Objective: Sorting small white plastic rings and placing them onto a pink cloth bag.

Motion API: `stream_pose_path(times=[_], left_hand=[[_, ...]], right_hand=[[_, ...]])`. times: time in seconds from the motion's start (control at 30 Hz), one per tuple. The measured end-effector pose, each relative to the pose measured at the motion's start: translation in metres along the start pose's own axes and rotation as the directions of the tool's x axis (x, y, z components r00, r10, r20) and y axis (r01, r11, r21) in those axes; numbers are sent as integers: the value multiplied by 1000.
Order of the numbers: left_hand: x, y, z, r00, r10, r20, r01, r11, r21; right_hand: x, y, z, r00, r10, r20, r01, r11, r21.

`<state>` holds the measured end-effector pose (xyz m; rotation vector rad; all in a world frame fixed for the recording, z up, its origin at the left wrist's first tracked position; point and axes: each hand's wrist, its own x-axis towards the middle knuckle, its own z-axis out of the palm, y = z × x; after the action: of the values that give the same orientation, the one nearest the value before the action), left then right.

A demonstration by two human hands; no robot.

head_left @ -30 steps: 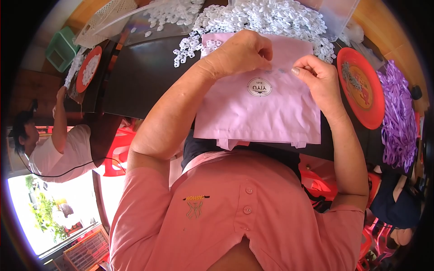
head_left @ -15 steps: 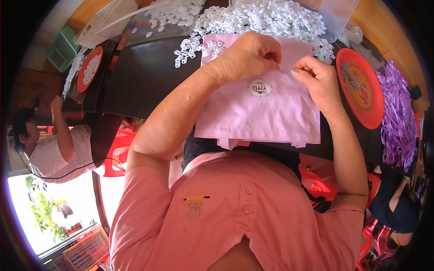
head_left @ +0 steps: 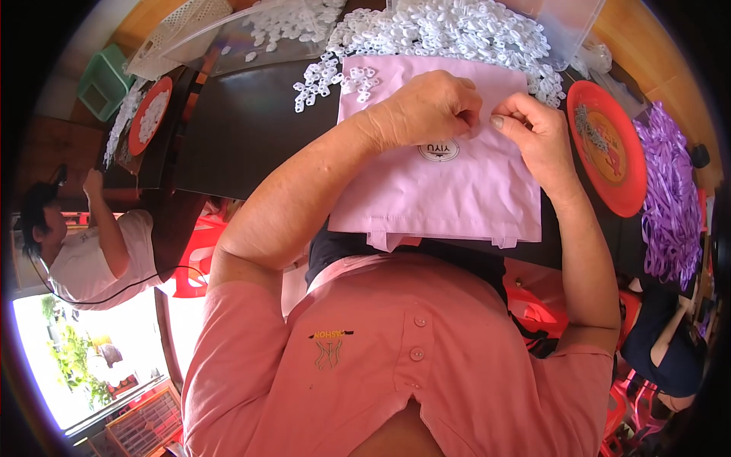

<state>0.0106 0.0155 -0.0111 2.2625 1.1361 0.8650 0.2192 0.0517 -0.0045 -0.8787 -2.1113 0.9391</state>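
Observation:
A pink cloth piece [head_left: 449,202], with a round printed badge and short straps along its near edge, lies spread in front of me. Over its upper middle is my left hand [head_left: 438,110], closed in a pinch and partly covering the badge. My right hand [head_left: 537,137] sits just right of it, thumb and forefinger pressed together above the cloth. Whatever either pinch holds is too small to make out. On the cloth's far left corner rest several small white plastic pieces [head_left: 359,80], with more beside them on the dark table [head_left: 236,129].
A big heap of white plastic pieces [head_left: 457,34] lies behind the cloth, beside clear plastic bins. To the right are a red plate [head_left: 630,179] with small grey items and a bundle of purple ribbons [head_left: 670,198]. Another person [head_left: 99,255] sits at the left.
My left hand has come nearer to me and slightly right, toward my right hand, and now covers part of the badge. The right hand has barely moved.

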Motion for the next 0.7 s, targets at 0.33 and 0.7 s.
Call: stream_pose_path(times=[0.33, 0.7], left_hand=[[0, 1, 4, 999, 44, -30, -39, 989, 139], [0, 2, 8, 997, 47, -60, -27, 954, 299]], right_hand=[[-1, -1, 0, 1000, -1, 10, 1, 1000, -8], [0, -2, -1, 1000, 6, 15, -6, 1000, -24]])
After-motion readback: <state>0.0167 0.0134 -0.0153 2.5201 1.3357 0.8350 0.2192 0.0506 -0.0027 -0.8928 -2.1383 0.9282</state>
